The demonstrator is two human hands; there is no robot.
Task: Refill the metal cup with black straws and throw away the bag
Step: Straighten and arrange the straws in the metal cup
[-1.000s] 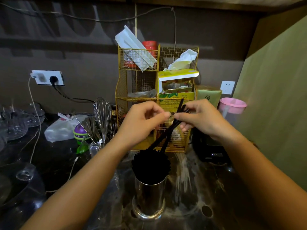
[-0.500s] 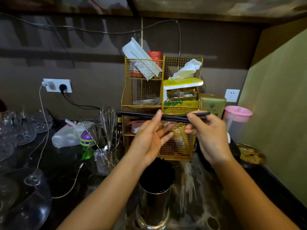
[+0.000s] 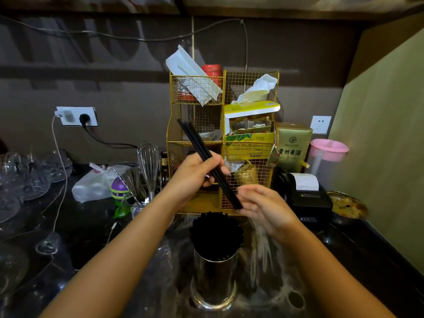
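A shiny metal cup (image 3: pixel 214 278) stands on the dark counter just in front of me, packed with black straws (image 3: pixel 216 232). Above it my left hand (image 3: pixel 195 177) grips a few loose black straws (image 3: pixel 197 143), slanted from upper left down to lower right. My right hand (image 3: pixel 263 207) is spread with its fingertips against the lower ends of those straws, not closed around them. A clear plastic bag (image 3: pixel 263 253) lies crumpled on the counter right of the cup.
A gold wire rack (image 3: pixel 250 83) with boxes and tissues stands behind the cup. A whisk (image 3: pixel 148 157), a white bag (image 3: pixel 91 187) and glassware (image 3: pixel 27 180) are to the left. A receipt printer (image 3: pixel 307 196), pink-lidded jug (image 3: pixel 328 150) and bowl (image 3: pixel 346 205) sit right.
The loose straws went from leaning in the cup, to level between both hands, to slanted in my left hand. My right hand let go and dropped to their lower ends.
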